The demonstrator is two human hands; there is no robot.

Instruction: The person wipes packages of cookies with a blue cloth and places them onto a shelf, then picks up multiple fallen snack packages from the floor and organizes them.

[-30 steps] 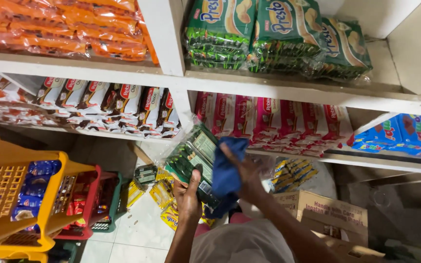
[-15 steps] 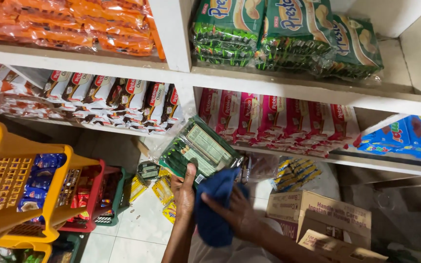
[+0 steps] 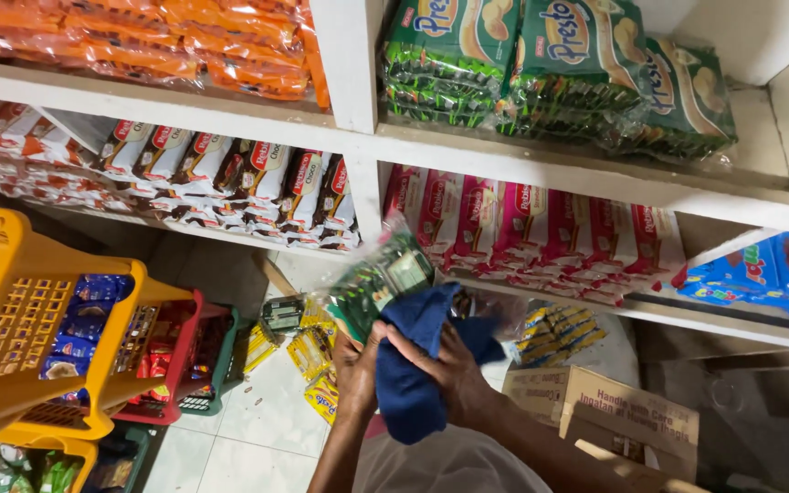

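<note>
A yellow basket (image 3: 20, 338) of blue packets stands at far left, a red basket (image 3: 171, 365) just beside it. Your left hand (image 3: 356, 374) grips a green multipack in clear wrap (image 3: 381, 283) from below, holding it tilted before the lower shelf (image 3: 541, 169). Your right hand (image 3: 449, 370) clenches a blue cloth (image 3: 413, 365), pressed against the pack's right end. A brown carton (image 3: 627, 424) lies lower right, near your right forearm.
</note>
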